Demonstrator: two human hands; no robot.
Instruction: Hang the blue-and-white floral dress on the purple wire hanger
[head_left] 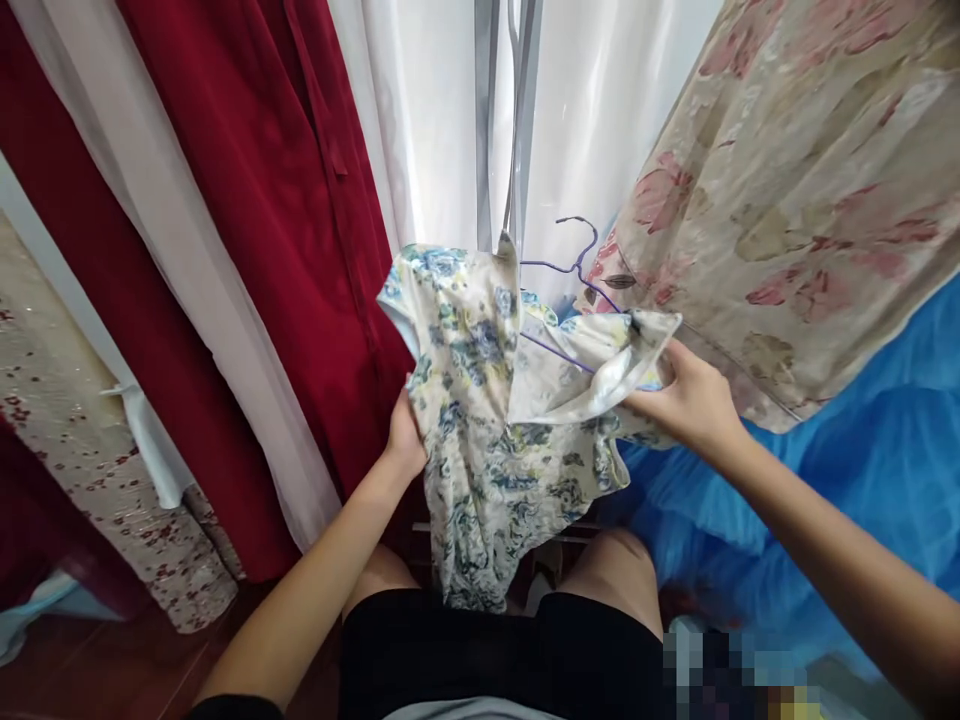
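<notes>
A short-sleeved blouse [472,400] with blue, yellow and grey-green flowers on white hangs in front of me, its neckline wide apart. The purple wire hanger [577,268] sits partly inside it, hook upward and one arm crossing the neck opening. My right hand [686,395] is closed on the collar and shoulder on the right, thumb and fingers pinching the cloth close to the hanger's end. On the other side, my left hand [409,437] holds the blouse's side edge below the sleeve; most of its fingers are hidden behind the fabric.
Long dark red garments [277,250] hang at the left, beside a sequined beige one [112,480]. White cloth [435,120] and grey straps hang behind the blouse. To the right are a beige floral garment [810,200] and blue tulle [825,500]. My knees are just below.
</notes>
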